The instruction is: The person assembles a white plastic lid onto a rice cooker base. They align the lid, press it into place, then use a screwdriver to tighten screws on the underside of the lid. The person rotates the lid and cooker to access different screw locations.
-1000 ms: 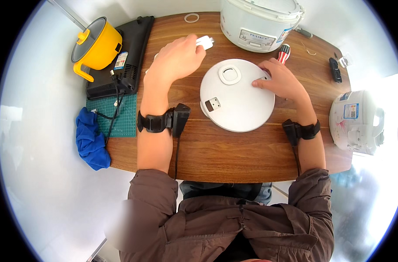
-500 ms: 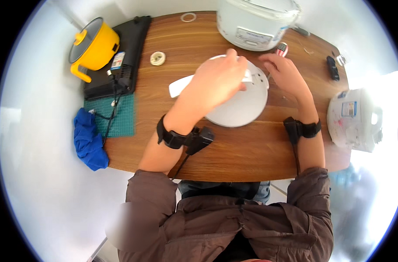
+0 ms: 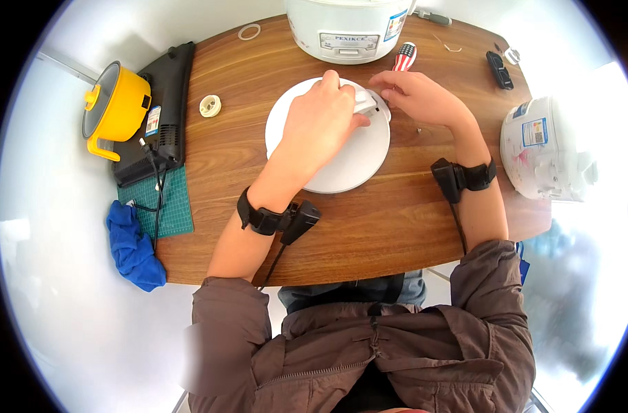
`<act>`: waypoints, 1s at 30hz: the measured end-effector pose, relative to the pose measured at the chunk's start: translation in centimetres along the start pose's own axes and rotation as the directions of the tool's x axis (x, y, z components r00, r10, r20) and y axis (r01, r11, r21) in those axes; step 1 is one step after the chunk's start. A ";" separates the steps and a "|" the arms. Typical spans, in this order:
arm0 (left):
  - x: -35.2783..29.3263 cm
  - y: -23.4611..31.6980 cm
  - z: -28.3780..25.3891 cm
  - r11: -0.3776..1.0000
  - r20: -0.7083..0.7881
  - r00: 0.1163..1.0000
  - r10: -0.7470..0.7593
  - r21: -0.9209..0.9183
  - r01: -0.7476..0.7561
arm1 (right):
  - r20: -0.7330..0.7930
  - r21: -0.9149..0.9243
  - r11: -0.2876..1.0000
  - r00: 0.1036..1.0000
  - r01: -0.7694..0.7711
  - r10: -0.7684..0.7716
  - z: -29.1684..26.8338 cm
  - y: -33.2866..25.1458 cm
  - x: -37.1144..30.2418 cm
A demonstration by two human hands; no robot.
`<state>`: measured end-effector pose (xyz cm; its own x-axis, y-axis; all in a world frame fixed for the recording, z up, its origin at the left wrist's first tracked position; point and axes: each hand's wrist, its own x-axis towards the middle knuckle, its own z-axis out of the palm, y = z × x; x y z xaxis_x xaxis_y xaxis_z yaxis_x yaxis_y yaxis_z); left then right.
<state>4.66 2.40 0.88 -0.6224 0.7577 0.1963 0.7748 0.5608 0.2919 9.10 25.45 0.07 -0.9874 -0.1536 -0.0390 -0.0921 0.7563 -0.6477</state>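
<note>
A round white lid (image 3: 355, 162) lies on the wooden table in front of me. My left hand (image 3: 321, 117) is over it, fingers closed round a white handle-like plastic piece (image 3: 366, 102) that shows past the thumb. Most of that piece is hidden by the hand. At the lid's upper right edge, beside this piece, hovers my right hand (image 3: 417, 96). Its fingers are loosely bent and apart, with nothing visible in them; whether the tips touch the lid I cannot tell. Just beyond the right hand lies a red, white and dark patterned handle (image 3: 405, 58).
A white rice cooker (image 3: 348, 41) stands at the back; another white appliance (image 3: 538, 151) is at right. Left are a yellow pot (image 3: 124, 100), a black cooktop (image 3: 169, 110), a green mat (image 3: 173, 206) and a blue cloth (image 3: 133, 248). A cream round part (image 3: 210, 106) lies nearby.
The view has shifted, so the table's things sit differently in it. The white piece no longer sticks out left of my left hand; it shows at the right. My right hand is closer to the left one.
</note>
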 end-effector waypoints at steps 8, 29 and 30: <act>0.1 -0.1 -0.6 0.999 0.035 0.999 0.000 -0.051 0.002 | -0.007 0.001 1.000 1.000 0.008 -0.008 0.6 0.5 0.3; 1.3 -2.1 -4.1 0.775 0.242 0.956 -0.163 -0.568 0.276 | -0.190 0.103 0.988 0.978 0.112 -0.091 0.8 -0.1 0.8; 1.2 -2.5 -4.0 0.764 0.225 0.967 -0.121 -0.601 0.235 | -0.179 0.265 0.956 0.981 0.124 -0.077 0.6 -0.5 0.8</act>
<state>1.50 0.57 4.15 -0.6706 0.7397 -0.0558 0.3786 0.4059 0.8318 8.42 24.56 -0.13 -0.9844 -0.0953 0.1481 -0.1761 0.5352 -0.8261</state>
